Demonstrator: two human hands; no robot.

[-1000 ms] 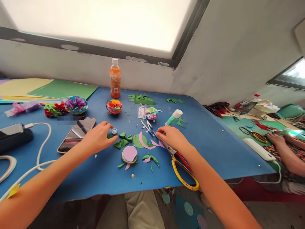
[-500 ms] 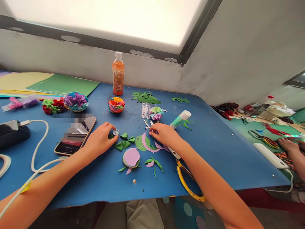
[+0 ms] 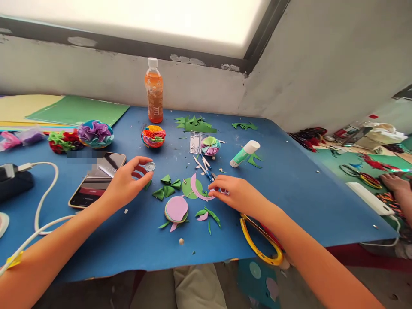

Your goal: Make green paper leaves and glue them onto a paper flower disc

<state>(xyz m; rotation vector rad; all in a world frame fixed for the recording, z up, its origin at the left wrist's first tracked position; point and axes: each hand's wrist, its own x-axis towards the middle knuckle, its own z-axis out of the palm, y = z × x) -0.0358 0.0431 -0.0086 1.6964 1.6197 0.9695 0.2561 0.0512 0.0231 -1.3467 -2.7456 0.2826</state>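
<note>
So, the small round disc (image 3: 149,167) is pinched between thumb and fingertip of the left hand (image 3: 128,178), near some folded green pieces (image 3: 165,192). The right hand (image 3: 236,192) has bent fingers by a pink crescent (image 3: 194,185), can't tell if it's gripping anything. Yellow-handled scissors (image 3: 253,243) lie partly under that forearm on the blue counter (image 3: 299,206).

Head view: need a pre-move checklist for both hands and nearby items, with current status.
1. Small round disc secured in the left hand: ok, between thumb and finger.
2. Right hand free of small pieces: cannot tell, fingertips partly hidden.
3. Scissors fully in view: not ok, blades hidden behind right hand and forearm.
4. Orange drink bottle upright, capped: ok.
5. Glue stick uncovered by hands: ok.
</note>
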